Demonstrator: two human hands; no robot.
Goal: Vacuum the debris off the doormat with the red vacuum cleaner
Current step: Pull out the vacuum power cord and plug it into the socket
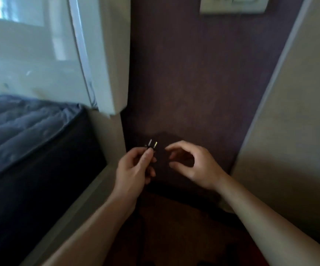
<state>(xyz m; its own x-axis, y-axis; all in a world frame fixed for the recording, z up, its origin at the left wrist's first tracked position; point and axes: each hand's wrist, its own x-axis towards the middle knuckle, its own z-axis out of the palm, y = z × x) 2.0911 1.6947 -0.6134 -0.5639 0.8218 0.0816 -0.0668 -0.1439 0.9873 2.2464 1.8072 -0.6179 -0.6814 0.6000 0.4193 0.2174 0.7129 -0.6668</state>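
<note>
My left hand (134,167) pinches a black power plug (151,145) between thumb and fingers, its two metal pins pointing up toward the dark purple wall. My right hand (195,166) hovers just right of the plug with fingers loosely curved and nothing in it. A white socket plate (234,5) sits on the wall at the top of the head view, far above the plug. The red vacuum cleaner and the doormat are out of view.
A white appliance or cabinet edge (105,54) juts out on the left of the wall. A bed with a grey-blue blanket (21,123) lies at the left. A light door frame (282,93) borders the right. Dark floor lies below my arms.
</note>
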